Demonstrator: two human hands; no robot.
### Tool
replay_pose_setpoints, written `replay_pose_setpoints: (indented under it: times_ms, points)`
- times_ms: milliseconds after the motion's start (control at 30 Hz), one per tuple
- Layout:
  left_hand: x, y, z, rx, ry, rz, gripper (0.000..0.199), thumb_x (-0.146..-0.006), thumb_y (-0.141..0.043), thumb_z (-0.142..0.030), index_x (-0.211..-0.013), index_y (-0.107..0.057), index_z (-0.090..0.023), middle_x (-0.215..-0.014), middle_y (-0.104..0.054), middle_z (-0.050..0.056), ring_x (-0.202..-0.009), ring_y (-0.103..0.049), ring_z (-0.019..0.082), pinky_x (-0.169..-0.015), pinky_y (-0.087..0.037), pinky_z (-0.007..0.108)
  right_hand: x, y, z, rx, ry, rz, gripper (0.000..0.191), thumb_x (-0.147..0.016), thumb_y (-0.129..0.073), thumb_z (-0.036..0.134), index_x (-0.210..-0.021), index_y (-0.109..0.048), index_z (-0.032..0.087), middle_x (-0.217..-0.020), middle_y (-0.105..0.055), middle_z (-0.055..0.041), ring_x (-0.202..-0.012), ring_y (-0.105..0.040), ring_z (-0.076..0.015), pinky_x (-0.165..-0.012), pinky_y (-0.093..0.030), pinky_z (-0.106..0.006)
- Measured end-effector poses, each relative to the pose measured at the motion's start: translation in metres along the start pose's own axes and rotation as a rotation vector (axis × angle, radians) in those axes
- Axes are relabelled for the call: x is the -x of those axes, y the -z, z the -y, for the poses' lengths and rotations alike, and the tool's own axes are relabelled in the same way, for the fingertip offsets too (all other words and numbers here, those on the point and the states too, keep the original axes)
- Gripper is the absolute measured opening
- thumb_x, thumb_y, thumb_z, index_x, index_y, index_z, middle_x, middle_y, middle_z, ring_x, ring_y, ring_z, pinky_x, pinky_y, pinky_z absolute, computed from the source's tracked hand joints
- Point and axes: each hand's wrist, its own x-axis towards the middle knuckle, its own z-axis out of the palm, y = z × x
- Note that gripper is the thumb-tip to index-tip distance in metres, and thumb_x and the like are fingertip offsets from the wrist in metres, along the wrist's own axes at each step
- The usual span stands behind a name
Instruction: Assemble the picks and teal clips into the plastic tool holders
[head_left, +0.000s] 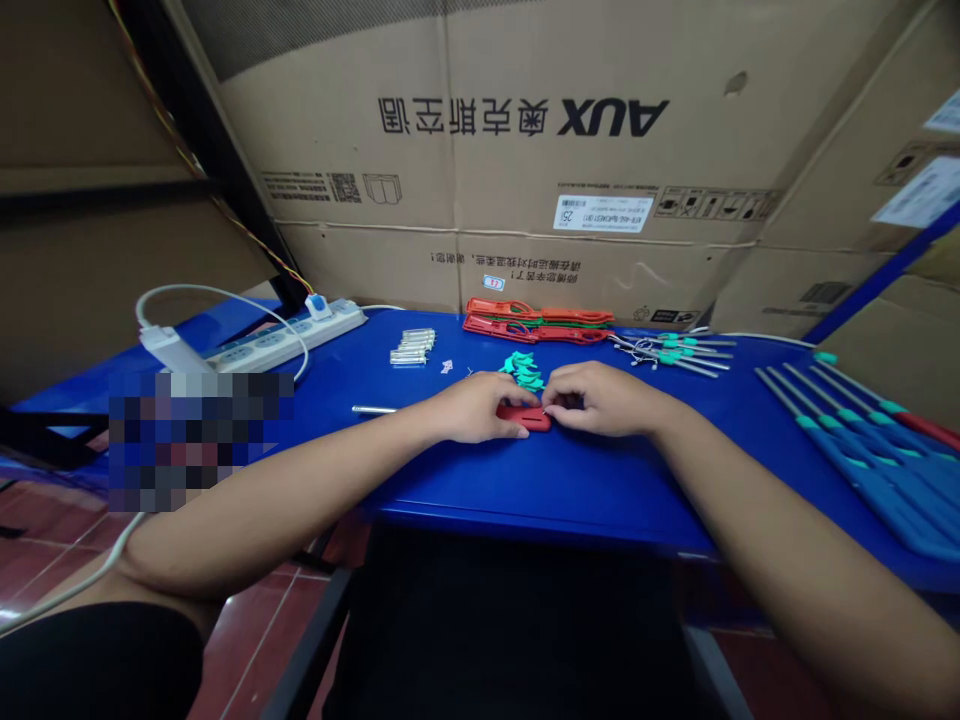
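My left hand point(476, 408) and my right hand point(600, 398) meet over a small red plastic part point(531, 422) lying on the blue table point(600, 480). Fingers of both hands pinch that part, and they hide most of it. Just beyond my fingertips lies a heap of small teal plastic pieces point(523, 371). Longer red-orange plastic strips point(537, 322) lie further back. To the left of my left hand are a single metal rod point(373, 409) and a small row of metal rods point(412, 347).
Metal rods with teal collars point(675, 352) lie at the right. Further right, a blue tray point(862, 465) holds several similar rods. A white power strip point(289, 336) sits at the back left, and a pixelated patch point(201, 440) covers the near left. Cardboard boxes point(480, 170) stand behind the table.
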Motion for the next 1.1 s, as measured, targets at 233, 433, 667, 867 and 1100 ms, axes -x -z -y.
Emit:
replay_pose_setpoints:
  times_ms: [233, 433, 667, 867, 1100]
  points:
    - [0.000, 0.001, -0.001, -0.017, -0.005, 0.000, 0.044, -0.081, -0.074, -0.039, -0.122, -0.069, -0.024, -0.095, -0.066, 0.004, -0.087, -0.061, 0.019, -0.079, -0.045, 0.029, 0.000, -0.001, 0.000, 0.030, -0.027, 0.006, 0.011, -0.080, -0.059, 0.017, -0.085, -0.069, 0.017, -0.081, -0.065, -0.0038, -0.067, -0.056, -0.0131, -0.062, -0.041, -0.024]
    - [-0.001, 0.000, 0.000, -0.032, 0.009, 0.010, 0.044, -0.082, -0.073, -0.040, -0.123, -0.069, -0.024, -0.098, -0.067, 0.005, -0.090, -0.062, 0.021, -0.081, -0.045, 0.032, -0.002, -0.002, 0.000, 0.089, -0.012, 0.010, 0.014, -0.084, -0.058, 0.019, -0.088, -0.071, 0.017, -0.082, -0.067, -0.0043, -0.070, -0.058, -0.0142, -0.064, -0.041, -0.026]
    - [0.002, 0.004, -0.003, 0.014, 0.016, 0.022, 0.045, -0.083, -0.073, -0.038, -0.124, -0.068, -0.022, -0.103, -0.067, 0.007, -0.095, -0.062, 0.021, -0.086, -0.046, 0.034, 0.007, 0.009, 0.002, 0.140, 0.058, -0.021, 0.023, -0.091, -0.056, 0.024, -0.099, -0.076, 0.019, -0.089, -0.069, -0.0062, -0.076, -0.063, -0.0155, -0.070, -0.044, -0.027]
    - [0.003, 0.007, -0.004, 0.005, 0.014, 0.035, 0.043, -0.083, -0.072, -0.038, -0.124, -0.067, -0.024, -0.104, -0.068, 0.006, -0.099, -0.062, 0.022, -0.087, -0.046, 0.033, 0.007, 0.008, 0.002, 0.199, 0.084, 0.005, 0.026, -0.092, -0.055, 0.026, -0.103, -0.078, 0.022, -0.087, -0.069, -0.0058, -0.074, -0.062, -0.0144, -0.067, -0.044, -0.025]
    - [0.004, 0.008, -0.005, 0.002, 0.023, 0.052, 0.043, -0.084, -0.071, -0.038, -0.124, -0.067, -0.023, -0.106, -0.067, 0.006, -0.099, -0.061, 0.022, -0.087, -0.046, 0.032, 0.006, 0.008, 0.005, 0.279, 0.084, 0.036, 0.027, -0.092, -0.056, 0.024, -0.105, -0.078, 0.022, -0.087, -0.070, -0.0064, -0.074, -0.062, -0.0158, -0.064, -0.041, -0.026]
